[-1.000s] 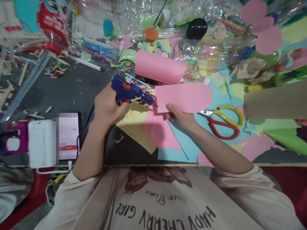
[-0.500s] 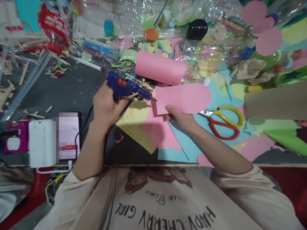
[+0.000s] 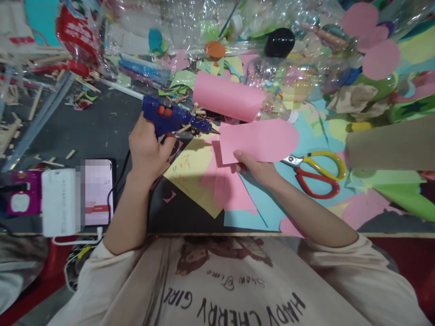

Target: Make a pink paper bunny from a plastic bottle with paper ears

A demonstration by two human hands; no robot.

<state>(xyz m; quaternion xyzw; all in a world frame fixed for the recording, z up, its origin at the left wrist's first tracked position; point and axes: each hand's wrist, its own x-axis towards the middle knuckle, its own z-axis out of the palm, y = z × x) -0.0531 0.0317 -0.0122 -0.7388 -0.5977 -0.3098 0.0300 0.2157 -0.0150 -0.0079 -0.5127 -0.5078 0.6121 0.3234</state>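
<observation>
My left hand (image 3: 147, 147) is wrapped round a blue hot glue gun (image 3: 170, 117), its nozzle pointing right at the left edge of a pink paper piece (image 3: 265, 140). Whether the tip touches the paper I cannot tell. Bits of wood and debris cling around the gun's front. My right hand (image 3: 253, 167) pinches the lower edge of the pink paper, thumb on top and fingers beneath. The paper has a straight left end and a rounded right end. Just behind it lies a bottle wrapped in pink paper (image 3: 227, 96).
Scissors (image 3: 316, 172) with yellow and red handles lie right of my right hand. Yellow paper (image 3: 193, 181) and pink scraps spread below the held piece. A phone (image 3: 98, 194) and a white power bank (image 3: 59, 203) sit at the left edge. Plastic bottles and scraps crowd the back.
The glue gun and my left hand have shifted slightly left and up, the nozzle moving to the paper's left edge. My right hand and the pink paper have barely moved.
</observation>
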